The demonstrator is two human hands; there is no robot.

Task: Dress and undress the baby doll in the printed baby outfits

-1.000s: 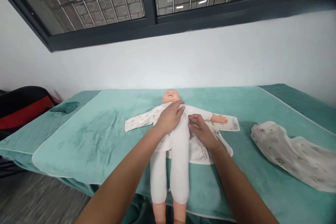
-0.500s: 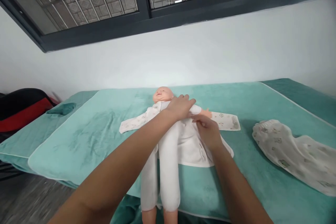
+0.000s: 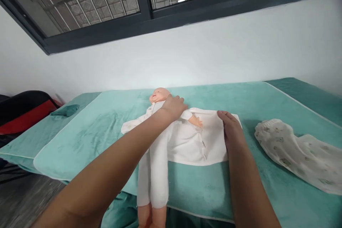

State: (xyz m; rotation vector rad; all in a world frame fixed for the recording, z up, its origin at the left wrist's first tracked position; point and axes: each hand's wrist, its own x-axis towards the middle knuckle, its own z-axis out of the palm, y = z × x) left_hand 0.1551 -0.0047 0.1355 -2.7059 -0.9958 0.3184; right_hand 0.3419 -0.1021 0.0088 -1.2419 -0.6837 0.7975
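My left hand (image 3: 174, 107) lies on the doll (image 3: 159, 165) (grip I can't tell) | right hand (image 3: 232, 127) pinches shirt (image 3: 187, 146) | hard tug could roll doll

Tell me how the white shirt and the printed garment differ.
The white shirt has the doll's arm on it; the printed garment lies apart. The white shirt's spread part shows plain cloth; the printed garment shows small designs. The right hand holds the white shirt's edge, not the printed garment. Both lie on green bedding.

A white-clad doll (image 3: 159, 165) lies tilted, its white shirt (image 3: 185, 146) spread alongside.
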